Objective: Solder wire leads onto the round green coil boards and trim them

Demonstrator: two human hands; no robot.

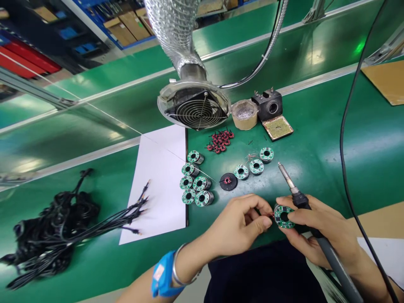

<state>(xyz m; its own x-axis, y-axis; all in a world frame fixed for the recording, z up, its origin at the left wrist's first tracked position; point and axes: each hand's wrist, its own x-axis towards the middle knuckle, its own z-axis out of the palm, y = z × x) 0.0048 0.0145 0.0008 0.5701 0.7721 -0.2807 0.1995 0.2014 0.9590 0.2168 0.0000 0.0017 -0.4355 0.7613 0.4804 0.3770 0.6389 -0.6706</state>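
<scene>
My left hand point(241, 223) is closed in a pinch at the edge of a ring-shaped green circuit board point(280, 216). A bit of thin red wire point(272, 215) shows at its fingertips. My right hand point(328, 231) grips that board between thumb and fingers. The same hand also holds a soldering iron point(326, 248), its tip pointing up and away from the board. Ahead lie three similar ring boards point(256, 167) and a black disc point(232, 187) bearing a small red-wound ring coil point(227, 180).
Several board-topped metal cylinders point(202, 184) stand beside a white sheet point(158, 168). Behind are a pile of red coils point(220, 141), a round tub point(244, 114) and an iron stand point(268, 105). A fume extractor point(197, 107) hangs overhead. Black cables point(57, 231) lie left; a cord point(344, 147) hangs right.
</scene>
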